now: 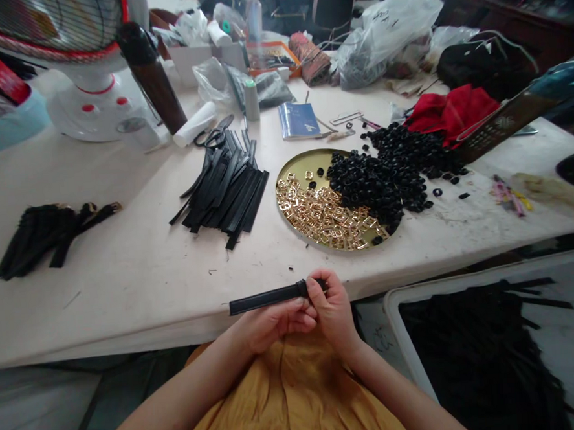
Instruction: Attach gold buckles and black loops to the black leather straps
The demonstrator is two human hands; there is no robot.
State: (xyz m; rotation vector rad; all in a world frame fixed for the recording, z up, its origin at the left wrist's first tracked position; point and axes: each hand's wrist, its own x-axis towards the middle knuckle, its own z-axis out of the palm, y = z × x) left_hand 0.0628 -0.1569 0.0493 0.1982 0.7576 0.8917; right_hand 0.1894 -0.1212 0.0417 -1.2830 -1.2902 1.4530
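Both hands meet just below the table's front edge, over my lap. My left hand [274, 321] is closed around a black strap [265, 298] that sticks out to the left. My right hand [329, 303] pinches the strap's right end, where a small black loop sits on it. On the table ahead lies a round gold tray [308, 162] holding gold buckles [323, 216] and part of a heap of black loops [391, 169]. A pile of loose black straps [230, 192] lies left of the tray.
A bundle of finished black straps [45, 233] lies at the far left. Scissors [214, 136], a blue booklet [298, 119], a white fan [89, 91], a dark bottle [155, 80], red cloth [450, 111] and plastic bags crowd the back. A white bin [493, 338] with black straps stands at my right.
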